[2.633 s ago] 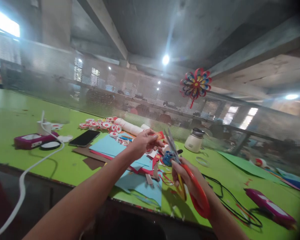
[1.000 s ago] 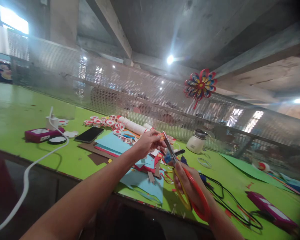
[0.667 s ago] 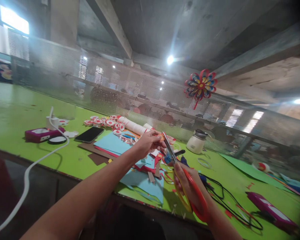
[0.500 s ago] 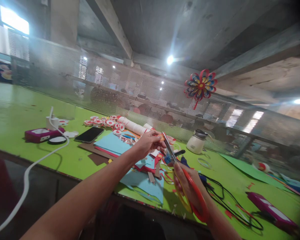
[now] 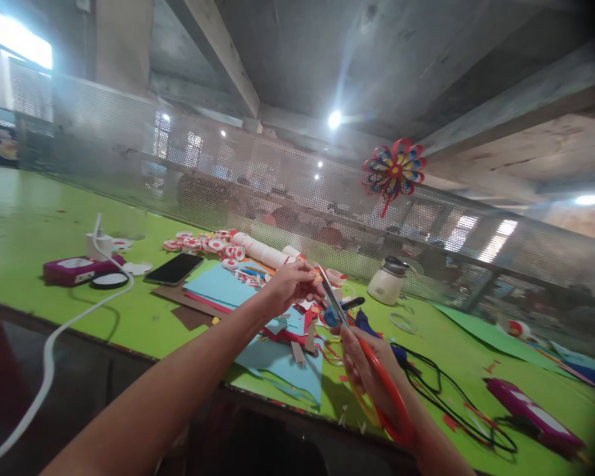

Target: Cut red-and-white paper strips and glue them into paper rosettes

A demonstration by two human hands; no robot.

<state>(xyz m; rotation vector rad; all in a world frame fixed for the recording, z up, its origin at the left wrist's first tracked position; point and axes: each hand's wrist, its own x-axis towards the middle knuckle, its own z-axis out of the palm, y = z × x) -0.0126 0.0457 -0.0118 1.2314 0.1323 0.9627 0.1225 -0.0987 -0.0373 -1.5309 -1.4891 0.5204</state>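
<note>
My left hand (image 5: 292,285) pinches a small orange piece (image 5: 318,277) in its fingertips, above the stacked papers. My right hand (image 5: 364,360) is wrapped round the scissors (image 5: 394,406), which have red-orange and yellow handles. Their blades point up and to the left, and the tips are close beside the small piece. Under my left forearm lie light blue sheets (image 5: 223,284) with red and brown paper below. Scraps of red and white paper lie around my left fingers.
A black phone (image 5: 174,268), a purple box (image 5: 74,269) with a white cable and red-white paper discs (image 5: 215,244) are at left. At right are a cream jar (image 5: 387,283), black cords (image 5: 443,390) and another purple box (image 5: 535,413). A mesh screen (image 5: 258,178) stands behind.
The scissors' blades look closer together and their handles have drawn nearer. My left hand still holds the small piece. The whole view has shifted slightly.
</note>
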